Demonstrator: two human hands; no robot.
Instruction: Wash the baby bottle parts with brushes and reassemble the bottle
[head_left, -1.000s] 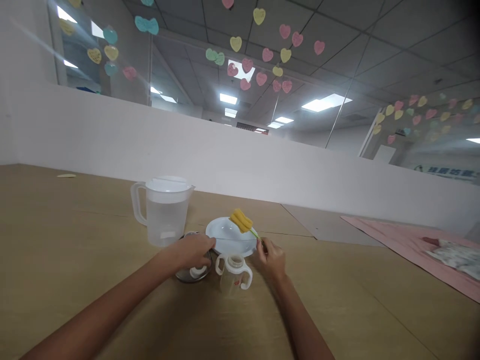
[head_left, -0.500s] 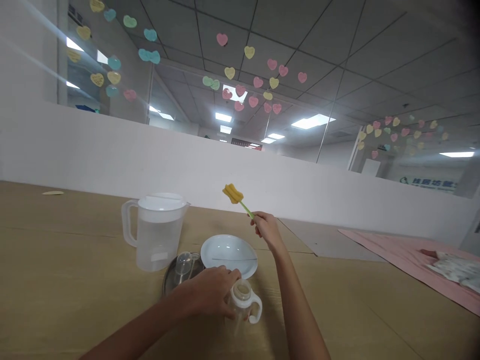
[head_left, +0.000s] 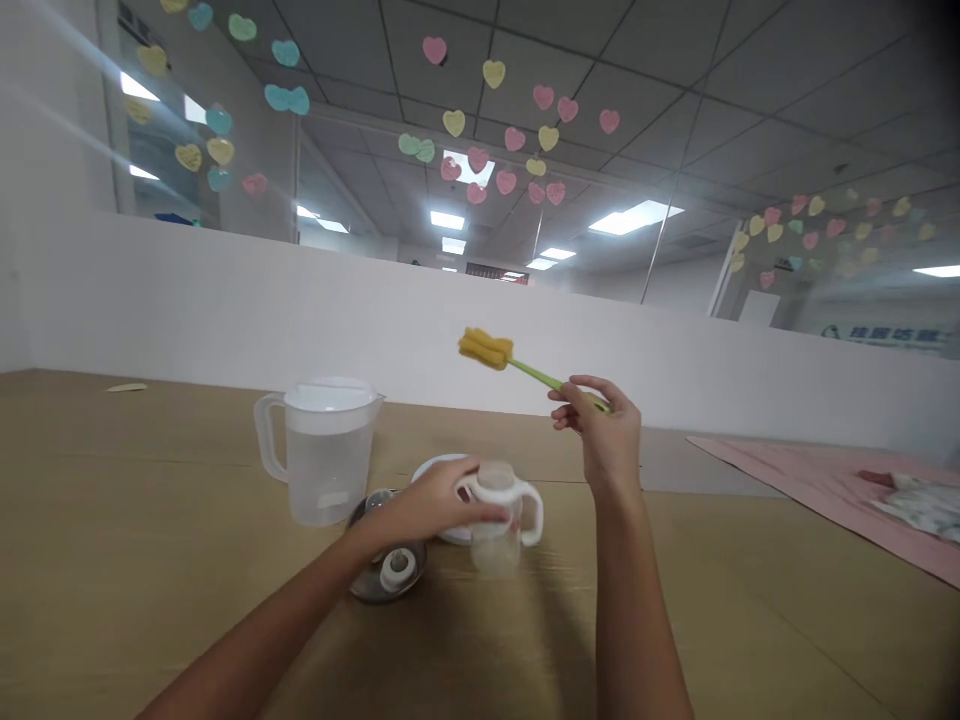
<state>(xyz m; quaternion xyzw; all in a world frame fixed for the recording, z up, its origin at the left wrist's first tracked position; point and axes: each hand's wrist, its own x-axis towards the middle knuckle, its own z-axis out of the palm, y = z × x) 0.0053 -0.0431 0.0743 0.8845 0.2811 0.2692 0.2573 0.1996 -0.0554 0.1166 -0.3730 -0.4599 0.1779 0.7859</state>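
Observation:
My left hand (head_left: 442,497) is wrapped round a clear baby bottle (head_left: 496,550) with a white handled collar, held upright over the table. Pinched in my right hand (head_left: 604,430) is the green handle of a bottle brush (head_left: 486,348), whose yellow sponge head points left, higher than the bottle. A white bowl (head_left: 431,466) is partly hidden behind my left hand. Below my left wrist lies a metal tray (head_left: 375,588), bearing a white ring with a teat (head_left: 397,567) and a clear cap (head_left: 380,498).
A lidded plastic pitcher (head_left: 328,465) with water stands left of the bowl. At the right, a pink cloth (head_left: 810,490) carries a patterned white fabric bundle (head_left: 922,505). A low white wall (head_left: 225,310) with glass above it bounds the table's far side.
My left hand has raised the bottle and moved it slightly away from me. My right hand has gone up and right, and the brush has tilted closer to level.

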